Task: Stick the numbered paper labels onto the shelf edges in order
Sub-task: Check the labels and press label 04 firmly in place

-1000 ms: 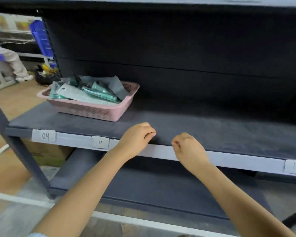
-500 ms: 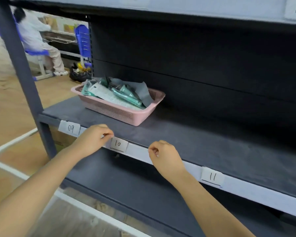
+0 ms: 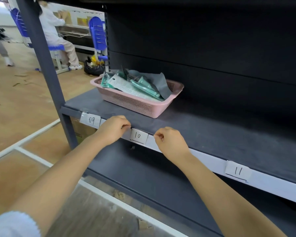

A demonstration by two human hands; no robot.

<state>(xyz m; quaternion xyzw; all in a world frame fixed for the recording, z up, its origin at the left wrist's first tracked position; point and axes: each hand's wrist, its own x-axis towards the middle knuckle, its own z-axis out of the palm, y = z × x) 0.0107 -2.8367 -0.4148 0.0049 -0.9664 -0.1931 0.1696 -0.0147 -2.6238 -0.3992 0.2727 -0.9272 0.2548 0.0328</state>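
Shelf edge [image 3: 203, 155]: pale strip along the front of the dark shelf, running from the upright post [image 3: 46, 69] down to the right.
Label 10 [image 3: 138, 136]: paper on the shelf edge, landmark for the rest; its lower border seems to stand slightly off the strip.
Label 09 [image 3: 91, 119]: on the same edge, left of label 10, near the post.
Label 11 [image 3: 237, 171]: on the same edge, well right of label 10.
Left hand [image 3: 113, 129]: just left of label 10, fingers curled, fingertips at the label's upper left corner; whether they pinch the paper or tape or only press there cannot be told.
Right hand [image 3: 171, 142]: just right of label 10, fingers curled in with thumb and forefinger close together at the strip; what they hold, if anything, cannot be told.
Basket [image 3: 143, 108]: pink, on the shelf behind label 10, holding green packets and grey sheets.
Background: left of the post and far behind label 10, a person sits on a blue chair [image 3: 58, 48]; wooden floor.
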